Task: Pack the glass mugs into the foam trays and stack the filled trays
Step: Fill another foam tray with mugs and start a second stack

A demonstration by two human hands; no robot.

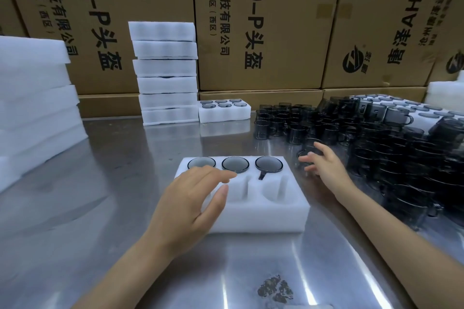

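A white foam tray (253, 221) lies on the steel table in front of me. Its far row holds three dark glass mugs (235, 163); two near pockets on the right stand hollow. My left hand (190, 198) hovers over the tray's near left part with relaxed fingers, hiding what lies under it. My right hand (324, 165) reaches to the right of the tray, fingers spread around a dark mug (307, 155) standing on the table; a firm hold is not visible. A big heap of dark glass mugs (376, 138) fills the right side.
A stack of filled foam trays (165, 73) stands at the back, with one filled tray (223, 114) beside it. Empty foam sheets (35, 98) pile up on the left. Cardboard boxes (263, 22) wall off the back. More foam trays with mugs (411, 108) lie at far right.
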